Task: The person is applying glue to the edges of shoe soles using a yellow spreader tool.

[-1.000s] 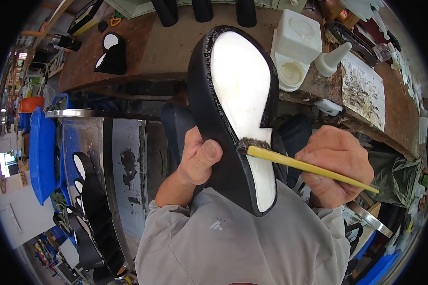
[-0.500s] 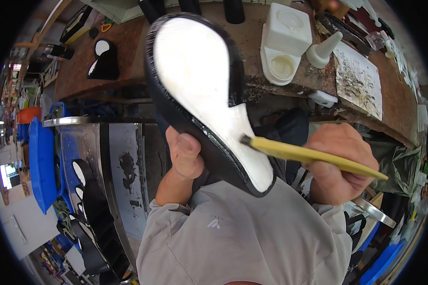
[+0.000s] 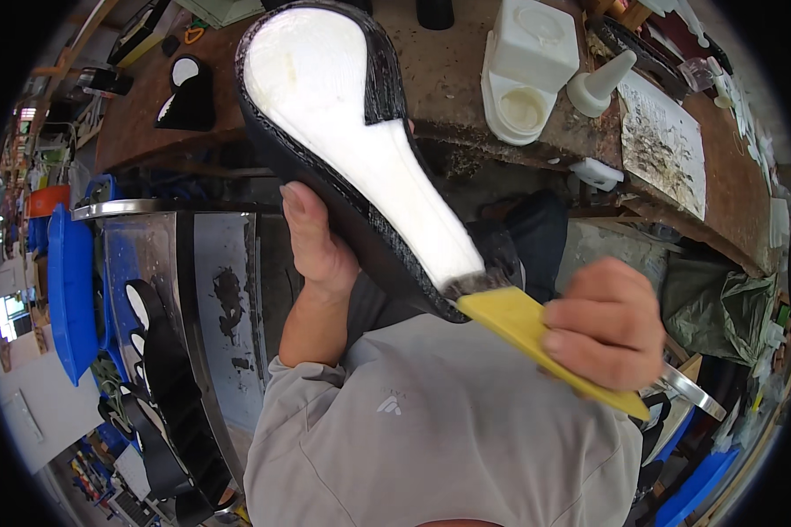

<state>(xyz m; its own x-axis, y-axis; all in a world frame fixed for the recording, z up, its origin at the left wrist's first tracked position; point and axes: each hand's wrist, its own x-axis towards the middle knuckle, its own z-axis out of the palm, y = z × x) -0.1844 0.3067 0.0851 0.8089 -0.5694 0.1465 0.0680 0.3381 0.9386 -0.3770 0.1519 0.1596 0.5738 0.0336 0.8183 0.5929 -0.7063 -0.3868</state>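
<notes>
Left hand (image 3: 321,250): fingers gripping black sole (image 3: 347,132), held up before near edge of the table (image 3: 448,75). Right hand (image 3: 611,325): fingers pinching yellow brush (image 3: 523,325). Bristles shifted from beside notch to narrow end; brushing has reached that end.

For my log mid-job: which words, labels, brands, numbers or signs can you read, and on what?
No words or numbers can be read.
Grey shirt: small white emblem; any lettering beside it is too small and blurred to read.
Yellow-handled brush and shoe piece: no lettering shows.
</notes>
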